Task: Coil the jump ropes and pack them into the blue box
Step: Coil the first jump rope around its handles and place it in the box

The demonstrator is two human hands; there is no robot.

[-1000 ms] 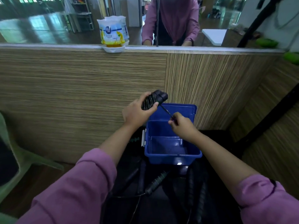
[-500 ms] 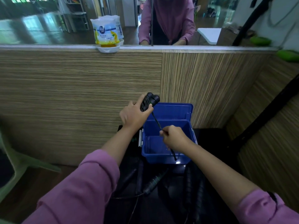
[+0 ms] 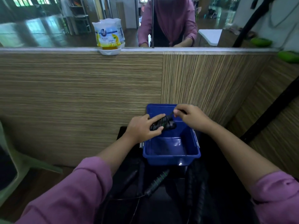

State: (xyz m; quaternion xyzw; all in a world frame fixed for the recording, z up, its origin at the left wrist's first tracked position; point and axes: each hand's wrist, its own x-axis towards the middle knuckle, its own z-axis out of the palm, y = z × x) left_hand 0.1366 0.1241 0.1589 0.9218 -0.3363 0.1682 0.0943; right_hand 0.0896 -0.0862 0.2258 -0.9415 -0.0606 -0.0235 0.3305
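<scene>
The blue box (image 3: 171,156) stands open on a dark surface against the wooden wall, its inside bare. Over its left rim my left hand (image 3: 140,128) grips the black jump rope handles (image 3: 163,123), which have green rings and rope wound round them. My right hand (image 3: 191,118) is just to the right, above the box, pinching the thin black cord (image 3: 171,113) that runs from the handles. More jump ropes lie in front of the box, one with a green-ringed handle (image 3: 157,182), others dark and hard to make out.
A wood-grain partition (image 3: 80,97) rises right behind the box, with a mirror above it. An air freshener pack (image 3: 108,36) sits on the ledge. A green plastic chair (image 3: 17,162) stands at the left. A black bar (image 3: 271,110) slants along the right wall.
My left hand has lowered the handles from above the box's back edge to just over its left rim. My right hand has swung up and right with the cord, now level with the handles.
</scene>
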